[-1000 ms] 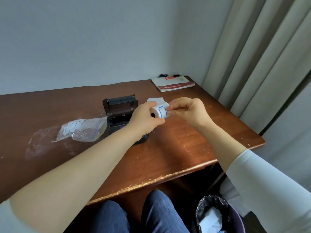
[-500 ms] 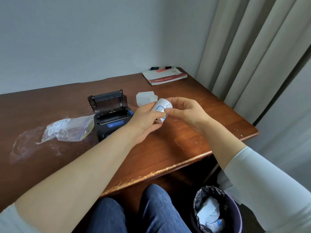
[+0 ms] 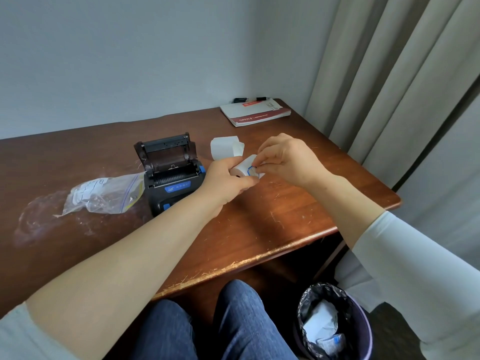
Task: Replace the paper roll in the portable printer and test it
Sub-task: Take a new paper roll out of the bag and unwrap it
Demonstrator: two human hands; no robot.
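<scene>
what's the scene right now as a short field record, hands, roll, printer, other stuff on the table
left hand: grip closed around the paper roll, held above the table
right hand: fingertips pinching at the blue sticker on the roll
printer: on the table, lid open, no roll visible inside
second white roll: on the table behind the hands
plastic bag: left of the printer
booklet: far corner of the table
bin: on the floor, paper scraps inside
</scene>
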